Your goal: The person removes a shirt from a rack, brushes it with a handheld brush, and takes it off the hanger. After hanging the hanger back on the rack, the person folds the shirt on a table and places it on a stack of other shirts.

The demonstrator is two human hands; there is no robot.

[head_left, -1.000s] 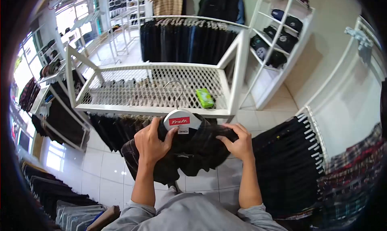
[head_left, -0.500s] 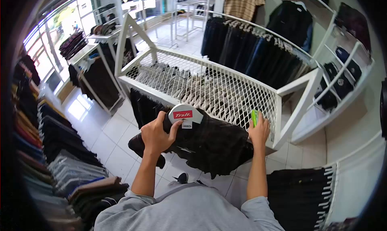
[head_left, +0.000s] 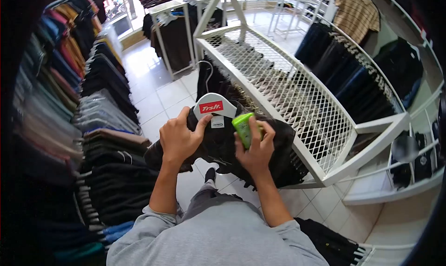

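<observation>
A dark patterned garment (head_left: 218, 147) hangs in front of me on a white hanger (head_left: 229, 110) with a red "Trslt." label (head_left: 211, 107). My left hand (head_left: 179, 137) is closed on the hanger and the garment's collar, its thumb just beneath the label. A small white tag (head_left: 217, 122) shows beside that thumb. Right of the tag, over the garment's upper part, my right hand (head_left: 257, 150) grips a bright green handheld device (head_left: 245, 127). Fingers cover part of the device, and its exact kind is not clear.
A white rack with a mesh top (head_left: 302, 103) stands ahead, clothes hanging beneath it. Rows of hung garments (head_left: 104, 126) line the left. Dark trousers (head_left: 334, 71) hang on a wall rail at the right, near a striped shirt (head_left: 355, 15). White floor tiles (head_left: 167, 96) show between.
My right hand has brought the green device from the garment's right side to near its collar. The view has turned left. My left hand keeps its hold on the hanger.
</observation>
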